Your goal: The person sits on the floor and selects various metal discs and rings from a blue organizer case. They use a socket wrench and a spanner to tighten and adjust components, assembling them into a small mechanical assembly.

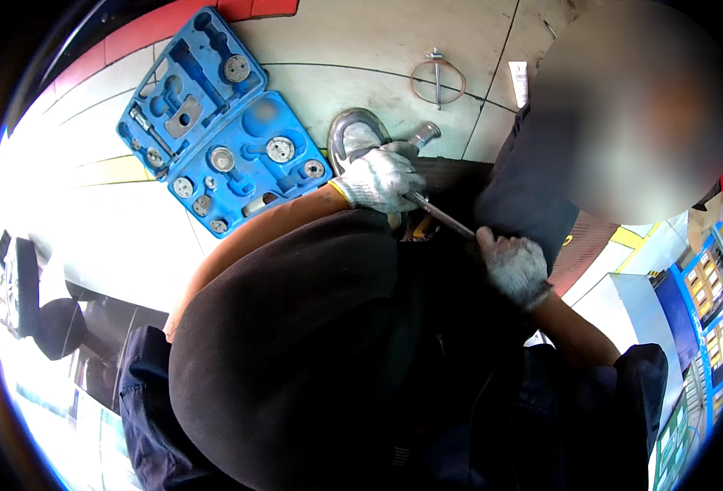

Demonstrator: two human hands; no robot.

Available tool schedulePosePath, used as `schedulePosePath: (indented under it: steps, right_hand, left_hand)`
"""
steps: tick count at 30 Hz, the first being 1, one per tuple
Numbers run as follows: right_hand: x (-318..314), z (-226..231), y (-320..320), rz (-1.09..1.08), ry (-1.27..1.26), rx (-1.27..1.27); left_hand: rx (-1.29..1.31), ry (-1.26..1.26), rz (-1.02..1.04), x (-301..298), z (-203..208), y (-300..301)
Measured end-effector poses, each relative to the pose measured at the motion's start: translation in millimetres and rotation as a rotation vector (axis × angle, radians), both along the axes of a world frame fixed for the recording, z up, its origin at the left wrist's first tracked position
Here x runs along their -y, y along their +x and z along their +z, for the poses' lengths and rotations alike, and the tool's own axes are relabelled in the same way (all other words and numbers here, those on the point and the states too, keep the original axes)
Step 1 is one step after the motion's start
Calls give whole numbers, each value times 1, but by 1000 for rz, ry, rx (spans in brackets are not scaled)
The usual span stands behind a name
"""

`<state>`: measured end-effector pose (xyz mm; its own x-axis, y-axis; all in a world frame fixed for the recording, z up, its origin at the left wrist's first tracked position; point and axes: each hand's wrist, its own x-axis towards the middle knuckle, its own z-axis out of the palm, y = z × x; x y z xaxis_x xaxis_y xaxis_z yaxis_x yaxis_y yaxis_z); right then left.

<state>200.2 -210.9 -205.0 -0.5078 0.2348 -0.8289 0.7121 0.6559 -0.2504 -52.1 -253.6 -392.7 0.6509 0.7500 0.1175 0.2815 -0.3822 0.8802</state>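
Observation:
Both my hands wear whitish knitted work gloves with grey, soiled patches. A steel wrench [443,216] runs slantwise between them. My left hand [380,180] is wrapped around its upper-left end, so the wrench's head is hidden. My right hand [514,266] grips the lower-right end, thumb along the handle. Just beyond my left fingers a metal cylindrical piece [424,134] sticks out; I cannot tell whether it joins the wrench. A grey shoe [357,135] is beside my left hand. Whatever lies beneath the hands is dark and mostly hidden.
An open blue tool case [251,182] with several round metal adapters lies on the tiled floor, left. Farther off are a T-handled screw tool [437,80] with a thin ring and a white tube [518,82]. Another person [533,176] in dark clothes is close on the right.

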Motion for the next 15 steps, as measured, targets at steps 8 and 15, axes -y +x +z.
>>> schedulePosePath:
  steps: [8,15]
  right_hand:
    - [-1,-35,19,6,176,-154]
    - [-7,-40,16,-44,204,-239]
  left_hand:
    - [-22,36,71,0,-2,0]
    - [-188,-60,79,3,9,5]
